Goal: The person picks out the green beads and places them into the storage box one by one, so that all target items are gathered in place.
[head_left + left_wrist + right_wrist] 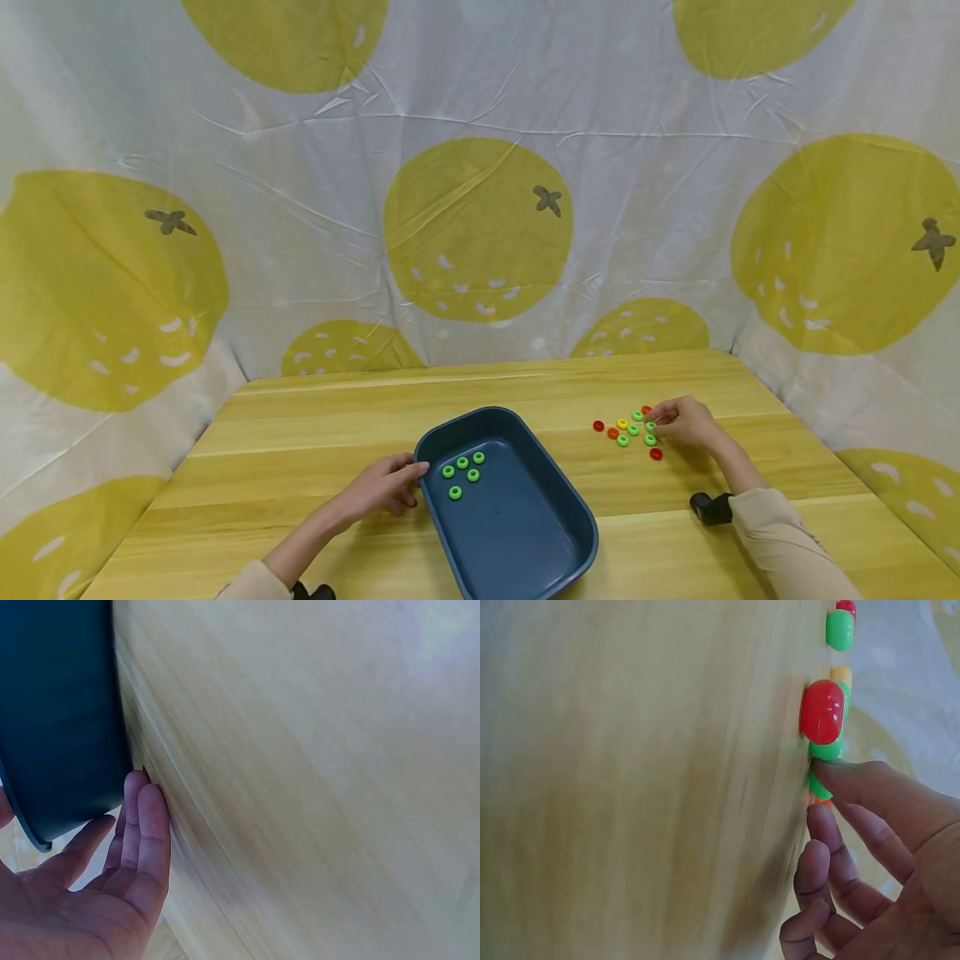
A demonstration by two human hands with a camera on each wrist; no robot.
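A dark blue rectangular tray (517, 533) stands on the table in front of me. My left hand (386, 486) holds its left rim, thumb over the edge and fingers along the outer wall; the left wrist view shows this hand (97, 877) below the tray wall (64, 712). Several green rings (455, 493) lie inside the tray's far left part. At the right, my right hand (686, 423) pinches a green ring (650, 426) at table level between thumb and index finger. In the right wrist view the thumb (855, 780) partly covers the green rings.
Loose small rings surround the right fingertips: a yellow ring (622, 424), orange ring (612, 433), red ring (598, 426), nearer red ring (656, 454) and several green ones. The wooden table (337, 425) ends at a white curtain (315, 250) printed with yellow fruit.
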